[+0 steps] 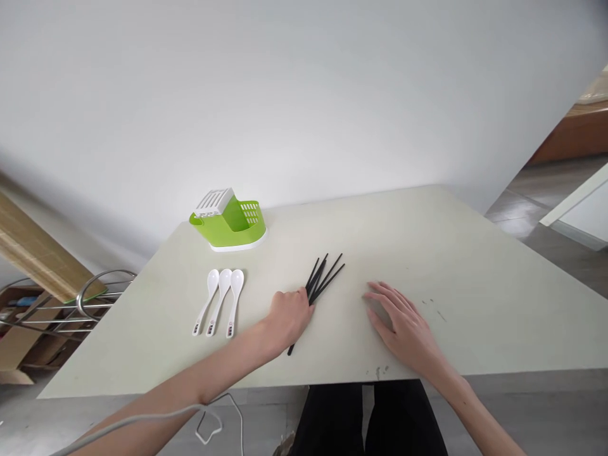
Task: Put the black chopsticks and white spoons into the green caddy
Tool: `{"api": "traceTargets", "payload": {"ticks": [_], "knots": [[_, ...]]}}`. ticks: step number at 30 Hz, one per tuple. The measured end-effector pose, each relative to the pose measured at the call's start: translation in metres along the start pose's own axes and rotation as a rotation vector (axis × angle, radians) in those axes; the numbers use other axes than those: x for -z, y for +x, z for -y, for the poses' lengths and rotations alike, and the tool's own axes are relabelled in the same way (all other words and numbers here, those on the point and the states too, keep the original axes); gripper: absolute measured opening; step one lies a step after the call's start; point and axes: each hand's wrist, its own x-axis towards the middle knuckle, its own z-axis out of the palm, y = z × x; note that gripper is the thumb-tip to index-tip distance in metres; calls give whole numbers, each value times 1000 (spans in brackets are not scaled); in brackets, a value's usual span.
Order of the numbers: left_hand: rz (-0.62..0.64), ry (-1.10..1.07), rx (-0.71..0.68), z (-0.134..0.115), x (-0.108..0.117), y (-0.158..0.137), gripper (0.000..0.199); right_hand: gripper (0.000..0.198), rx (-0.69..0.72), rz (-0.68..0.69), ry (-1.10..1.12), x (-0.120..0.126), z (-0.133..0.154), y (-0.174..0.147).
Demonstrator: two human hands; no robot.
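My left hand [291,315] is closed around several black chopsticks [323,278] near the middle of the table. Their upper ends fan out past my fingers, and one lower end sticks out below the hand. To the right, my right hand [403,323] rests on the tabletop with fingers spread and nothing in it. Three white spoons [223,304] lie side by side left of my left hand, bowls pointing away from me. Behind them stands a green utensil holder [232,225] with a white slotted top on its left part and a white base.
The pale table [370,228] meets a white wall [332,95] at the back. On the left are a metal rack [80,310] and a cardboard box [23,348]. A white cable [156,415] crosses over my left forearm.
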Motion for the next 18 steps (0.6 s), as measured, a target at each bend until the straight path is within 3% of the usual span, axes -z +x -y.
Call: {"api": "traceTargets", "payload": {"ticks": [3,6,9,12,15,18], "knots": [[-47,-30,72,4,2,-13,49,38,-5,11,-1,0,-1,0],[-142,-113,120,23,-2,-26,57,39,-18,20,-7,0,-1,0],[-360,-164,226,63,-19,-37,53,39,-18,16,-8,1,0,0],[-525,-127,457,110,-46,-46,56,38,-14,4,-5,2,1,0],[-467,-196,671,140,-70,-56,72,38,-15,-2,-3,3,1,0],[-330,-280,755,145,-79,-64,76,38,-16,3,-9,3,0,0]]}}
